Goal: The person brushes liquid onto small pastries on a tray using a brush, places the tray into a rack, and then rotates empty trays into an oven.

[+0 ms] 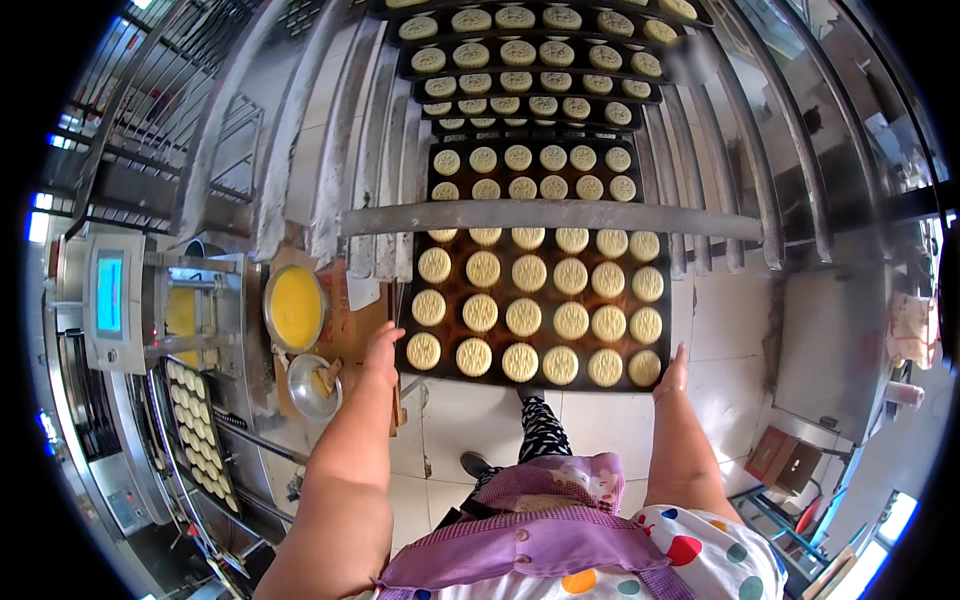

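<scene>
My left hand (383, 350) holds the left edge of a dark baking tray (543, 344) and my right hand (672, 370) holds its right edge. Rows of pale, round, stamped pastries (529, 273) lie on the tray. Its far part reaches under a horizontal steel bar (560, 221) of a rack. Behind the bar, more dark trays (516, 86) of similar pastries sit in the rack, one above another. Below the tray, my legs in patterned trousers show over the tiled floor.
Steel rack rails (772, 130) flank the trays. At left stand a machine with a screen (115, 298), a bowl of yellow liquid (297, 307), a metal bowl with a brush (314, 387) and another pastry tray (202, 432). At right are a steel cabinet (828, 360) and a cardboard box (784, 460).
</scene>
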Available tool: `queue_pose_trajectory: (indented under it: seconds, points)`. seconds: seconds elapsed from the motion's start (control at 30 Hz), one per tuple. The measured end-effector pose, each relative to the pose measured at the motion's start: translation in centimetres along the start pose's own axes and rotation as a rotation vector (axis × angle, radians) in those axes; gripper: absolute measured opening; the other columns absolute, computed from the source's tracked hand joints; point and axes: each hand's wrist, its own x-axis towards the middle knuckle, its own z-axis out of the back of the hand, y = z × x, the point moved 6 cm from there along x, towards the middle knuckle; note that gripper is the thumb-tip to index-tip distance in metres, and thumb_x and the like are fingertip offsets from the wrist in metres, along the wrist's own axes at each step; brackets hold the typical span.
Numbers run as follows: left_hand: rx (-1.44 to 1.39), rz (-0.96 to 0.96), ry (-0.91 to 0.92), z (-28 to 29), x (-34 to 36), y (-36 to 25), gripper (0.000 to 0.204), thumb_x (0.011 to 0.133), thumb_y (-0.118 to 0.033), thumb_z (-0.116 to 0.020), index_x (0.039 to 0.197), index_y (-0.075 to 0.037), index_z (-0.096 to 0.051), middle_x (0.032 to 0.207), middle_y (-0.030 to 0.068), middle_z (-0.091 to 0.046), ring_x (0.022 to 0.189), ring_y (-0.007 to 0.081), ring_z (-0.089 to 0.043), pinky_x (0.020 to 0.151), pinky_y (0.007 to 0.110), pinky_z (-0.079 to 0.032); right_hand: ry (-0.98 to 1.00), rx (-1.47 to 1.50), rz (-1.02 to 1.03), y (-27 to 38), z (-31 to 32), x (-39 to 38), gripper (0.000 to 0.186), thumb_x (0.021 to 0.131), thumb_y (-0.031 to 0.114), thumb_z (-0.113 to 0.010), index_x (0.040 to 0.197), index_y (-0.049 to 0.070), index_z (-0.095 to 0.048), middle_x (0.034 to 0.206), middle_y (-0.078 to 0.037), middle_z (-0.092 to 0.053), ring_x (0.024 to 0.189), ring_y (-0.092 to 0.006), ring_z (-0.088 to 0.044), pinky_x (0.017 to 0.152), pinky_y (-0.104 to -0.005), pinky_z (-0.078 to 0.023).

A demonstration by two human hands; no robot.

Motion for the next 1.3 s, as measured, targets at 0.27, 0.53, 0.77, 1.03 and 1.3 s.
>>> queue_pose_trajectory:
  seconds: [0.27, 0.53, 0.77, 1.03, 1.3]
  points:
    - [0.561, -0.254, 0.211, -8.5, -3.4, 0.9, 0.065, 0.074, -0.017, -0.066, 0.133, -0.008, -0.040, 0.135, 0.0147, -0.040, 0.125, 0.0290, -0.039, 0.101, 0.036, -0.033, 0.569, 0.604, -0.238, 2.5, -16.4, -4.8, 0.068, 0.087, 0.049, -0.043, 0.138, 0.007, -0.028, 0.144, -0.017, -0.025, 0.129, -0.0373, -0.032, 0.105, -0.0540, -0.028]
    - [0.700, -0.247, 0.301, 0.1, -8.8, 9.5, 0.054, 0.073, -0.013, -0.069, 0.123, -0.006, -0.049, 0.128, 0.0118, -0.046, 0.115, 0.0262, -0.048, 0.092, 0.035, -0.043, 0.708, 0.247, -0.271, -0.3, -26.5, -3.9, 0.056, 0.093, 0.033, -0.044, 0.136, 0.004, -0.023, 0.140, -0.025, -0.028, 0.122, -0.0443, -0.038, 0.099, -0.0521, -0.034]
    - [0.366, 0.087, 0.401, 1.0, -11.0, 10.3, 0.060, 0.079, -0.005, -0.062, 0.134, -0.007, -0.038, 0.132, 0.0109, -0.044, 0.122, 0.0233, -0.042, 0.099, 0.035, -0.037, 0.683, 0.316, -0.148, 1.6, -25.4, -2.6, 0.022, 0.088, 0.007, -0.043, 0.108, 0.000, -0.048, 0.106, -0.018, -0.057, 0.101, -0.0338, -0.056, 0.091, -0.0504, -0.047]
    - [-0.311, -0.057, 0.233, -15.2, 7.5, -1.4, 0.060, 0.084, -0.013, -0.057, 0.137, -0.007, -0.030, 0.139, 0.0137, -0.032, 0.125, 0.0259, -0.039, 0.103, 0.042, -0.032, 0.906, 0.412, -0.280, 1.1, -25.9, -2.2, 0.028, 0.081, 0.004, -0.045, 0.108, -0.002, -0.049, 0.114, -0.020, -0.055, 0.106, -0.0367, -0.052, 0.096, -0.0524, -0.041]
    - [-0.779, -0.096, 0.198, -19.3, 12.1, -4.0, 0.030, 0.089, -0.025, -0.055, 0.112, -0.008, -0.048, 0.110, 0.0111, -0.057, 0.097, 0.0244, -0.058, 0.082, 0.043, -0.050, 0.849, 0.429, -0.279, 1.1, -25.0, -1.7, 0.034, 0.072, 0.001, -0.049, 0.106, 0.002, -0.052, 0.110, -0.015, -0.058, 0.104, -0.0339, -0.054, 0.093, -0.0515, -0.044]
